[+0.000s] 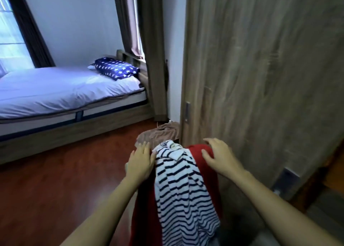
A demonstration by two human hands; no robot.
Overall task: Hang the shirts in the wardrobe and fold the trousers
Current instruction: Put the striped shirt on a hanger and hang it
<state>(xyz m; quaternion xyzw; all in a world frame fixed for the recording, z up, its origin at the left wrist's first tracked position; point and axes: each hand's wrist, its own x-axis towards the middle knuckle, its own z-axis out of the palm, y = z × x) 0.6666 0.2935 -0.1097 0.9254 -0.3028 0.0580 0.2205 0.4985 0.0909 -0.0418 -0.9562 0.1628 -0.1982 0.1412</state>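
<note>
A navy-and-white striped shirt (183, 186) lies draped over a red garment (208, 173) in a heap in front of me. My left hand (140, 161) rests flat against the left side of the heap, fingers together, touching the striped shirt's edge. My right hand (218, 155) hovers over the red garment with fingers spread, holding nothing. A brown garment (160, 134) lies on the floor just beyond the heap. The wooden wardrobe door (260, 78) stands shut to the right.
A bed (61, 91) with a pale sheet and a blue star-patterned pillow (116, 69) stands at the left. Brown curtains (152, 50) hang by the wall corner. Reddish wooden floor (65, 190) lies between the bed and me.
</note>
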